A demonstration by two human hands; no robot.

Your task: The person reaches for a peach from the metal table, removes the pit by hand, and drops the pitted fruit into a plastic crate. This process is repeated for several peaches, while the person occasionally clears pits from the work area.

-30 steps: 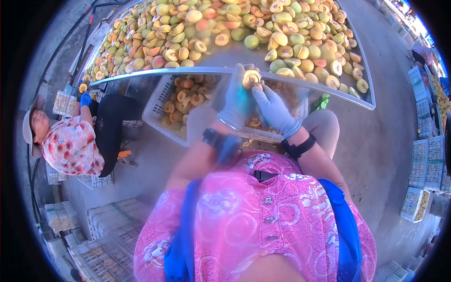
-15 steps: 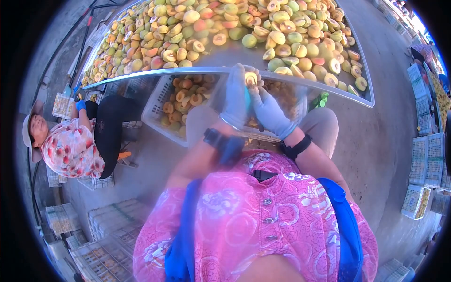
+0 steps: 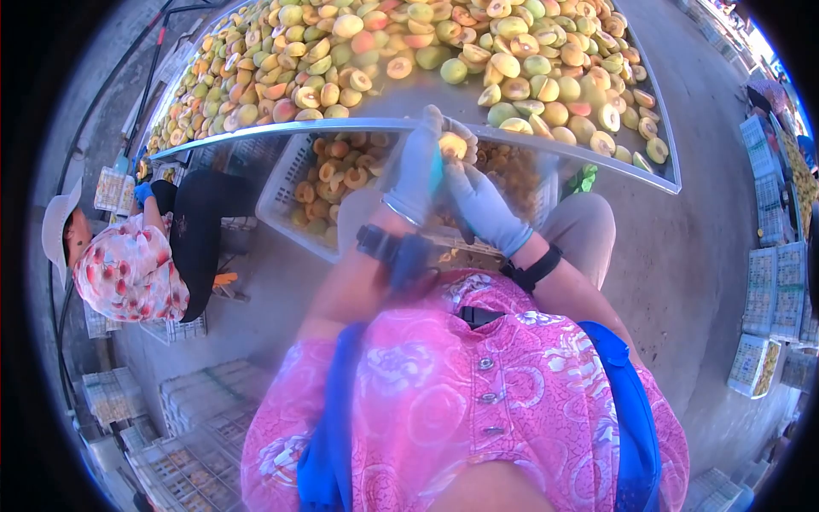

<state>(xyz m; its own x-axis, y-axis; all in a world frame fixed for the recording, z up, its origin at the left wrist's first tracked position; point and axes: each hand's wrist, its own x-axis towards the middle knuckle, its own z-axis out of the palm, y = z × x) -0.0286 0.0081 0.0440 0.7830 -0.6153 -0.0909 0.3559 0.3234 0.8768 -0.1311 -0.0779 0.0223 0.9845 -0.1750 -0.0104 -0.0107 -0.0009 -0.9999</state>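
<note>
Between my gloved hands, just above the tray's near edge, is a yellow apricot half [image 3: 453, 146] with its cut face showing. My left hand [image 3: 418, 166], in a pale glove, curls its fingers around the fruit from the left and above. From below right, my right hand [image 3: 486, 205], gloved too, pinches at the fruit's lower edge. A dark narrow shape under the right palm is too blurred to name. Beyond the hands, a metal-rimmed tray [image 3: 281, 130] bears a heap of whole and halved apricots [image 3: 316, 72].
Below the tray, a white crate [image 3: 277, 192] of apricot halves stands by my knees. At left sits a co-worker [image 3: 128, 264] in a floral shirt and blue gloves. Stacked crates [image 3: 205, 392] stand at lower left, with more crates [image 3: 763, 282] at far right.
My left hand and wrist have shifted slightly left, and the apricot half has turned a little and sits slightly lower. The co-worker's head has turned toward the tray.
</note>
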